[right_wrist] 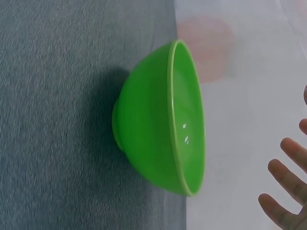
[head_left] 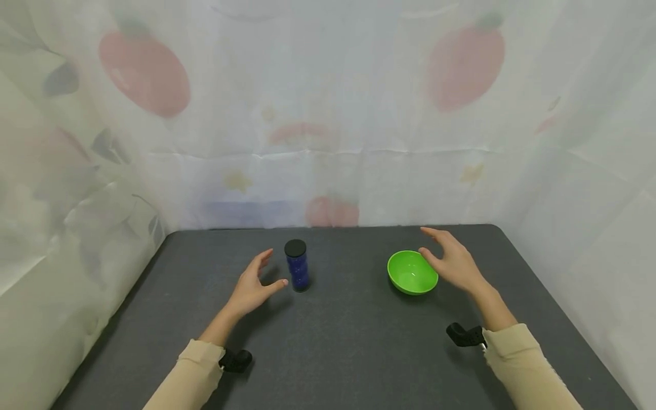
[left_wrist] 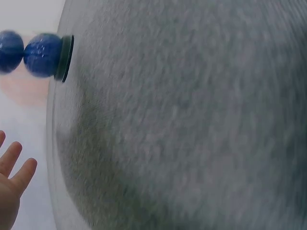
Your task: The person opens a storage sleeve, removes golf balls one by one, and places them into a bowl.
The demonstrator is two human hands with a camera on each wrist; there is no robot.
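A blue ribbed bottle [head_left: 298, 269] with a black cap stands upright on the dark grey table [head_left: 338, 341]. My left hand [head_left: 254, 285] hovers just left of it, fingers relaxed and spread, holding nothing. In the left wrist view the bottle [left_wrist: 33, 53] shows at the top left, and my fingertips [left_wrist: 12, 167] at the lower left. A green bowl [head_left: 411, 272] sits at mid right. My right hand [head_left: 451, 259] is open beside its right rim, thumb close to the edge. The right wrist view has the bowl [right_wrist: 158, 129] empty, with my fingers [right_wrist: 285, 187] apart from it.
A white curtain printed with red fruit [head_left: 328, 125] hangs behind and on both sides of the table. The table's rounded far right corner [head_left: 494, 229] lies just beyond my right hand. Black wrist camera mounts [head_left: 465, 335] sit on both sleeves.
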